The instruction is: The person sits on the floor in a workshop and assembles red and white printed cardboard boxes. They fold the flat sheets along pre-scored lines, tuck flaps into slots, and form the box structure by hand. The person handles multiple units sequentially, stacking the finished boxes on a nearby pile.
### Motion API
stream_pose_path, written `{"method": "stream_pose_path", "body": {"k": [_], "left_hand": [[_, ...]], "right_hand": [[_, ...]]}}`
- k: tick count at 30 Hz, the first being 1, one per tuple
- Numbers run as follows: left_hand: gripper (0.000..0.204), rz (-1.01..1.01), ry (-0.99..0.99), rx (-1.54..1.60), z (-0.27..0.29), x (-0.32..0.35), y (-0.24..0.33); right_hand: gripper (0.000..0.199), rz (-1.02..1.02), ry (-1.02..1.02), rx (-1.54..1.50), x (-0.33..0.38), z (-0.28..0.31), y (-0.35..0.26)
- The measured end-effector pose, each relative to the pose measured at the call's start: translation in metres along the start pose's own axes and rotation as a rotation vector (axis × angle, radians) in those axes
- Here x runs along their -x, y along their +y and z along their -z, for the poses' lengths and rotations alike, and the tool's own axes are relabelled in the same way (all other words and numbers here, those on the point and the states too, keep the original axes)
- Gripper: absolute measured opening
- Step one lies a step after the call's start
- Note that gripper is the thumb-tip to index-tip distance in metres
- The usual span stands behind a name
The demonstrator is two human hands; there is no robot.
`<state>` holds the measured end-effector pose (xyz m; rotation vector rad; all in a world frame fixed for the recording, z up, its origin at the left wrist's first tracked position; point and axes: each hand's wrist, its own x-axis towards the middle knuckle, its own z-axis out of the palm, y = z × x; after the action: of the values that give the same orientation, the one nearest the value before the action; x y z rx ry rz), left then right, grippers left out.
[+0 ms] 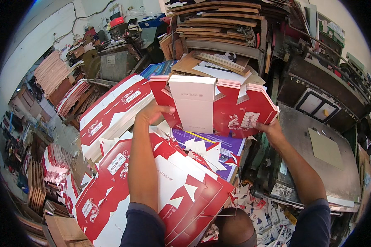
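Between my two hands stands a thick stack of red-and-white die-cut box blanks [193,107], held upright with its notched edge at the top. My left hand [154,113] grips its left side, thumb across the front face. At the lower right corner, my right hand [270,129] is closed round the edge, with its fingers partly hidden behind. Below my left forearm lies a pile of printed red-and-white sheets [152,185]. Torn white and red card scraps [206,154] rest on a purple printed sheet [235,144] just under the held stack.
Another stack of red-and-white card [115,107] stands at the left. Wooden boards [218,24] are piled at the back. On the right is a machine with a metal bed [317,152], a beige card [325,148] on it. Paper offcuts [272,218] litter the floor below.
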<state>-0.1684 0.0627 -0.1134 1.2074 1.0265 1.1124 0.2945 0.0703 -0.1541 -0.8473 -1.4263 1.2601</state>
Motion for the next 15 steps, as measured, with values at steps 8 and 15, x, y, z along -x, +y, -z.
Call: {"method": "stream_pose_path", "body": {"k": [8,15], "left_hand": [[0.058,-0.073,0.182,-0.352,0.001,0.005,-0.010],[0.051,-0.287,0.296,-0.316,-0.063,-0.009,0.046]], "right_hand": [[0.046,-0.050,-0.022,0.232,-0.004,-0.003,0.000],[0.044,0.021,0.182,-0.039,-0.003,0.002,0.009]]}}
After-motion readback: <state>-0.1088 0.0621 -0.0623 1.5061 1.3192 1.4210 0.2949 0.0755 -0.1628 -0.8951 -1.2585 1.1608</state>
